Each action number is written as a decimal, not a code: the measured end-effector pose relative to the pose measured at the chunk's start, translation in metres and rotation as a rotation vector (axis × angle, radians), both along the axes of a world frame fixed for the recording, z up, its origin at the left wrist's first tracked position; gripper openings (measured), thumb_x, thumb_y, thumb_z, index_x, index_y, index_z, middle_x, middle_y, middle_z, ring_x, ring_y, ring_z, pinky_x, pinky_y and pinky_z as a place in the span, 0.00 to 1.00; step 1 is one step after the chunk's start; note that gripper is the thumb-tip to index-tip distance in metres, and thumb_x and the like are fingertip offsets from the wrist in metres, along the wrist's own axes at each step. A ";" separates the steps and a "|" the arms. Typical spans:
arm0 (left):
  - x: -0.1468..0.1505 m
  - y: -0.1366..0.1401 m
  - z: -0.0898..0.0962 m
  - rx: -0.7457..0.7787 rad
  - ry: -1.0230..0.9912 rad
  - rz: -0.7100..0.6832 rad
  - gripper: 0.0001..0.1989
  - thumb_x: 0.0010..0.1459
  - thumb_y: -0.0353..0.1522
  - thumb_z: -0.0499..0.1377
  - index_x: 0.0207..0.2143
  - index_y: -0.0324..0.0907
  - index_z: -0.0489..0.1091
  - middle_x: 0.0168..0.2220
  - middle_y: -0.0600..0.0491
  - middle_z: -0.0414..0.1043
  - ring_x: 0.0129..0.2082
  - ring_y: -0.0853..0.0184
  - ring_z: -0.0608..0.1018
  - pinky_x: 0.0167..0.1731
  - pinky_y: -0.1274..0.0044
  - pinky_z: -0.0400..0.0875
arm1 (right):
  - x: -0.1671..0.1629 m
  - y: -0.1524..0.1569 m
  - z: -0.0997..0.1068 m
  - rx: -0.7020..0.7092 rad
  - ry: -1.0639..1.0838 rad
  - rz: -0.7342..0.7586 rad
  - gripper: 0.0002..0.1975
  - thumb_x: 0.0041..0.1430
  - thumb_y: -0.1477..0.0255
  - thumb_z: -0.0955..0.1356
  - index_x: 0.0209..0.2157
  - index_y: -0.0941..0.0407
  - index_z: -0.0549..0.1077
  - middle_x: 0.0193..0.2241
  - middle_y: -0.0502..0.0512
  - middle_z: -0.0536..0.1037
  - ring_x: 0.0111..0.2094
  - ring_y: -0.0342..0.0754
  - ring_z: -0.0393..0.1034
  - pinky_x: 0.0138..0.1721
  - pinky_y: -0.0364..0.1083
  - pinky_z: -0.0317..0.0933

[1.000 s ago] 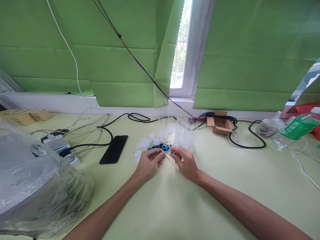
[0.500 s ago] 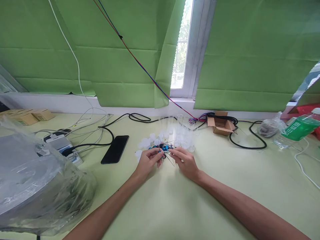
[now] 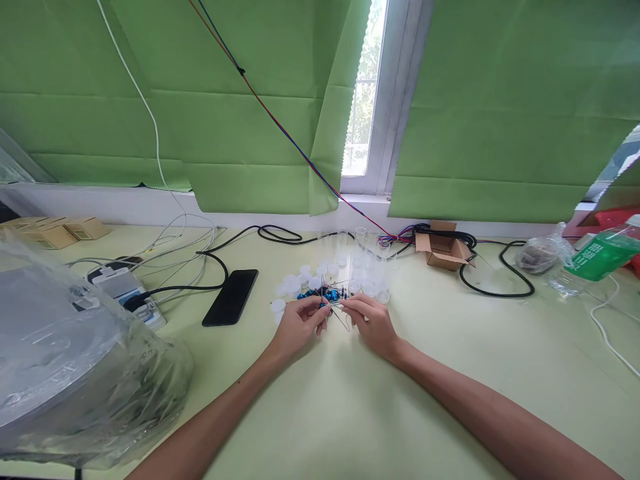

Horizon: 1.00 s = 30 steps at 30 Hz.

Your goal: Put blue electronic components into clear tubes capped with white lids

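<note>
My left hand [image 3: 297, 325] is closed in a pinch on a small blue electronic component [image 3: 323, 306] with long thin wire leads. One lead sticks up above the fingers, and others run down to the right. Facing it, my right hand [image 3: 371, 323] pinches at a thin wire lead [image 3: 338, 305] between the two hands; the fingertips hide its end. Just beyond the fingers lies a small pile of blue and dark electronic components [image 3: 332, 294] with wire legs. White round caps [image 3: 290, 285] are scattered around the pile, and clear plastic tubes [image 3: 360, 241] stand behind it.
Left of my hands lies a black phone [image 3: 231, 298], near a power strip [image 3: 125, 290] with cables. A plastic-wrapped bulky object [image 3: 90, 373] fills the left foreground. An open cardboard box [image 3: 443, 252], black cable [image 3: 500, 293] and green-labelled bottle [image 3: 595, 257] are at right.
Both hands stay in nearly the same spot, still pinching. The left fingers and the blue component have shifted very slightly right, and the upright lead has moved a little with them.
</note>
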<state>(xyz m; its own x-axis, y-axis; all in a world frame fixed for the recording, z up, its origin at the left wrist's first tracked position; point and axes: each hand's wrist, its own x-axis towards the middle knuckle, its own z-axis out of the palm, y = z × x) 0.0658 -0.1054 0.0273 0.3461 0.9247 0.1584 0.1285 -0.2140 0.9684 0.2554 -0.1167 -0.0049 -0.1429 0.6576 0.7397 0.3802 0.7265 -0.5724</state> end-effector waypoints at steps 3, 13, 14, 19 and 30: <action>0.000 -0.002 -0.001 0.019 0.028 0.002 0.11 0.59 0.39 0.60 0.34 0.39 0.72 0.19 0.57 0.67 0.18 0.72 0.66 0.23 0.78 0.62 | 0.000 0.000 0.001 -0.028 -0.012 -0.019 0.11 0.68 0.72 0.63 0.36 0.56 0.76 0.25 0.52 0.72 0.23 0.43 0.66 0.28 0.44 0.62; 0.003 -0.005 0.003 0.034 0.047 -0.031 0.11 0.59 0.39 0.59 0.32 0.40 0.71 0.19 0.57 0.67 0.18 0.73 0.66 0.23 0.78 0.63 | 0.000 0.000 0.002 -0.077 0.011 -0.019 0.11 0.68 0.72 0.61 0.35 0.56 0.74 0.24 0.51 0.72 0.23 0.43 0.65 0.29 0.44 0.62; 0.004 -0.005 0.003 0.026 0.038 -0.032 0.11 0.59 0.40 0.59 0.32 0.40 0.71 0.19 0.57 0.67 0.18 0.72 0.66 0.23 0.78 0.63 | 0.000 0.001 0.001 -0.082 0.014 -0.021 0.10 0.68 0.71 0.61 0.36 0.56 0.74 0.25 0.50 0.73 0.23 0.43 0.65 0.29 0.44 0.62; 0.005 -0.004 0.001 -0.003 -0.001 -0.036 0.12 0.59 0.40 0.60 0.33 0.40 0.72 0.19 0.57 0.67 0.18 0.72 0.66 0.23 0.77 0.64 | 0.000 0.000 -0.001 -0.117 0.031 -0.038 0.09 0.67 0.70 0.62 0.43 0.55 0.73 0.26 0.50 0.74 0.21 0.41 0.65 0.27 0.43 0.62; 0.005 -0.003 0.004 -0.064 -0.093 0.007 0.12 0.56 0.40 0.62 0.31 0.38 0.73 0.20 0.55 0.70 0.18 0.72 0.68 0.22 0.77 0.65 | 0.001 -0.001 -0.002 -0.024 0.002 -0.036 0.09 0.67 0.71 0.64 0.45 0.53 0.74 0.33 0.54 0.75 0.25 0.42 0.67 0.27 0.43 0.64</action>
<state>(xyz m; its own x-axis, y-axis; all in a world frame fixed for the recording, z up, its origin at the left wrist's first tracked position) 0.0710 -0.1086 0.0314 0.3266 0.9362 0.1296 0.0390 -0.1504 0.9879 0.2561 -0.1175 -0.0064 -0.1174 0.6798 0.7239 0.4044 0.6985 -0.5904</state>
